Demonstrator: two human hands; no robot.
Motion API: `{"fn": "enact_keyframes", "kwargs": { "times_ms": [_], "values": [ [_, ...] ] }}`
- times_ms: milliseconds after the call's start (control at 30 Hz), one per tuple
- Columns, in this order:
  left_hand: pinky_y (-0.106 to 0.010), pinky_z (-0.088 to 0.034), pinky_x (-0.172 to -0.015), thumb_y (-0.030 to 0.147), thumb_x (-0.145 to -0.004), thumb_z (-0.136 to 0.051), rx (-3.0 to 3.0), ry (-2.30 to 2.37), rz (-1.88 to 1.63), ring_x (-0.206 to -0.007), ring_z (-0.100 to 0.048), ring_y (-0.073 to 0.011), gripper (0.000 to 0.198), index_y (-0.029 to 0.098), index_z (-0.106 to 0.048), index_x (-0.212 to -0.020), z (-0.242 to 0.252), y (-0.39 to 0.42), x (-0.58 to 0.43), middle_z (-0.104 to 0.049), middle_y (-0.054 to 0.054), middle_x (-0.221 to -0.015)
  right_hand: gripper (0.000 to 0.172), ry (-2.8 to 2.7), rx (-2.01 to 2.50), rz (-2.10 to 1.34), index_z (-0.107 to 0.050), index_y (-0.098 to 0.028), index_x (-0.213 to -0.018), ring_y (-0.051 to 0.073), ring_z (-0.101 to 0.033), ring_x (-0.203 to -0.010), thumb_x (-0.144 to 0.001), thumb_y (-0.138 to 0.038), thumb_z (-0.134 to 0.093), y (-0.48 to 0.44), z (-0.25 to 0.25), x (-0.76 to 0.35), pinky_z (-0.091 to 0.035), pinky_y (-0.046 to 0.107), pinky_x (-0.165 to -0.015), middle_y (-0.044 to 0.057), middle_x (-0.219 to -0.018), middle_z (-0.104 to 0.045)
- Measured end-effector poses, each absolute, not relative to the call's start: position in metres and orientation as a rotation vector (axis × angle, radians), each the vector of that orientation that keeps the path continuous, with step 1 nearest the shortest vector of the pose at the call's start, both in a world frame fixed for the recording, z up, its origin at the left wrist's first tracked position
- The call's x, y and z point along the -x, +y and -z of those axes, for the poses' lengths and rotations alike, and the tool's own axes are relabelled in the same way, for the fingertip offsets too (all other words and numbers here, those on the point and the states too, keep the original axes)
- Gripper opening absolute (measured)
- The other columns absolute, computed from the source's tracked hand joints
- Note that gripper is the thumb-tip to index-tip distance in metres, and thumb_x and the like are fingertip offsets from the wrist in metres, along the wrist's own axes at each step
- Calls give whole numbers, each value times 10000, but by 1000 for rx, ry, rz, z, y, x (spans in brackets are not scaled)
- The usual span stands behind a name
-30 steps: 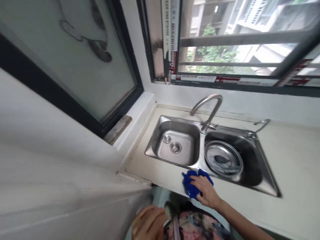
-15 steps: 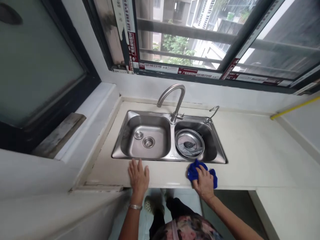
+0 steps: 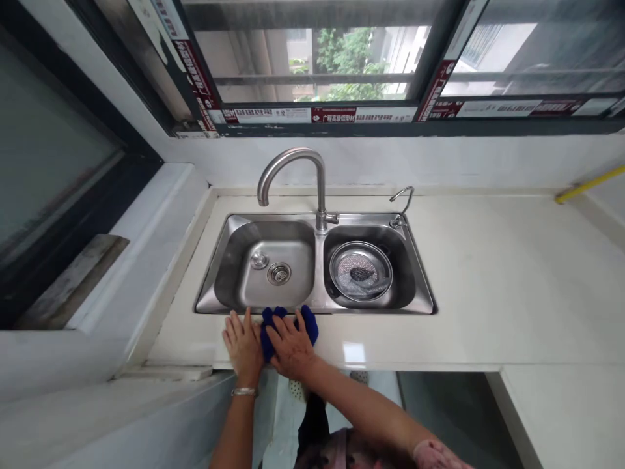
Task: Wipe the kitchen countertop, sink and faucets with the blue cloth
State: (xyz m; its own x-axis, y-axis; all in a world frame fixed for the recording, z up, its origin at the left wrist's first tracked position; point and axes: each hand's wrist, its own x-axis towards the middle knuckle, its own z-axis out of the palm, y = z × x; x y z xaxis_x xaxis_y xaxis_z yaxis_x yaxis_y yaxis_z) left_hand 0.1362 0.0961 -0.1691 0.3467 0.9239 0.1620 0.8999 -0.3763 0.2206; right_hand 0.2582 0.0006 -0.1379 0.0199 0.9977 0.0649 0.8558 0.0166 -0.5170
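Observation:
My right hand [image 3: 293, 345] presses a bunched blue cloth [image 3: 308, 324] onto the pale countertop [image 3: 390, 342], just in front of the sink's front rim. Its fingers are curled over the cloth, which bulges out on both sides. Beside it, my left hand [image 3: 243, 345] lies flat on the counter edge with fingers spread, close against the cloth's left side. Behind both hands is a steel double-bowl sink [image 3: 319, 286]. The left bowl holds a small round strainer plug [image 3: 259, 260] near the drain.
Perforated round metal pans [image 3: 361, 270] sit nested in the right bowl with clear plastic in them. A tall curved faucet [image 3: 321, 189] rises behind the divider, and a thin spout [image 3: 403, 208] stands at the back right corner. A window [image 3: 322, 114] lies beyond; a wooden block [image 3: 73, 280] rests on the left ledge.
My right hand has slid the blue cloth left along the counter's front strip, from before the right bowl to beside my left hand. The head view has shifted too.

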Motion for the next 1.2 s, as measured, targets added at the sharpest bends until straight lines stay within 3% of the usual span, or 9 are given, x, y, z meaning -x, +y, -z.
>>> {"fn": "enact_keyframes", "kwargs": {
  "times_ms": [67,267,433,633,800,933,1033,1200],
  "values": [
    [-655,-267,-1237,336,-1072,-288,-2486,1730,-379,-1545,-235,-433,543,102,-471,-1527,166,95,-138,-298,-262,-1637,634,-1873,1853,-462,-459,-208,-1484,336,-415,-1370,-911,-355,-684,2,137,-270,-195,614,-1209,163,-1584,-428],
    [-640,-264,-1242,371,-1066,-267,-2446,1784,-348,-1547,-240,-417,568,93,-497,-1505,159,96,-144,-316,-247,-1636,468,-1859,1847,-537,-553,-188,-1333,316,-487,-1223,-903,-336,-662,3,131,-302,-372,522,-1077,134,-1393,-549],
    [-634,-270,-1235,440,-1062,-271,-2467,1796,-346,-1541,-255,-413,598,94,-514,-1485,157,98,-147,-330,-251,-1628,439,-1755,2000,-532,-601,-176,-1272,320,-522,-1079,-861,-321,-653,-28,129,-352,-411,475,-970,132,-1196,-614],
    [-614,-267,-1240,457,-1055,-267,-2499,1823,-337,-1543,-255,-402,612,95,-516,-1482,158,101,-148,-339,-246,-1625,494,-1570,2100,-474,-646,-163,-1273,327,-536,-1059,-792,-273,-624,-96,134,-418,-414,463,-966,148,-1181,-640],
    [-603,-257,-1249,447,-1047,-275,-2460,1854,-302,-1545,-253,-394,604,106,-515,-1485,156,104,-150,-333,-229,-1634,583,-1421,2127,-251,-647,-142,-1318,342,-537,-1171,-742,-218,-592,-175,152,-472,-355,494,-1114,161,-1291,-641],
    [-606,-272,-1239,434,-1037,-287,-2449,1856,-274,-1533,-270,-407,605,89,-521,-1476,153,105,-152,-339,-246,-1624,574,-1340,2242,-47,-619,-182,-1354,326,-564,-1221,-785,-206,-552,-232,162,-514,-168,580,-1249,142,-1322,-650],
    [-616,-291,-1223,467,-1039,-252,-2508,1808,-324,-1525,-274,-422,646,63,-525,-1463,149,106,-154,-346,-275,-1606,565,-1317,2294,95,-596,-199,-1365,318,-537,-1309,-805,-201,-524,-264,164,-539,-55,616,-1270,123,-1408,-619],
    [-629,-286,-1219,564,-1043,-159,-2472,1792,-315,-1517,-286,-430,734,86,-492,-1489,152,111,-151,-347,-274,-1600,534,-1068,2556,358,-586,-202,-1362,335,-477,-1389,-841,-247,-475,-326,174,-582,-78,635,-1254,128,-1437,-610]
  ]
}}
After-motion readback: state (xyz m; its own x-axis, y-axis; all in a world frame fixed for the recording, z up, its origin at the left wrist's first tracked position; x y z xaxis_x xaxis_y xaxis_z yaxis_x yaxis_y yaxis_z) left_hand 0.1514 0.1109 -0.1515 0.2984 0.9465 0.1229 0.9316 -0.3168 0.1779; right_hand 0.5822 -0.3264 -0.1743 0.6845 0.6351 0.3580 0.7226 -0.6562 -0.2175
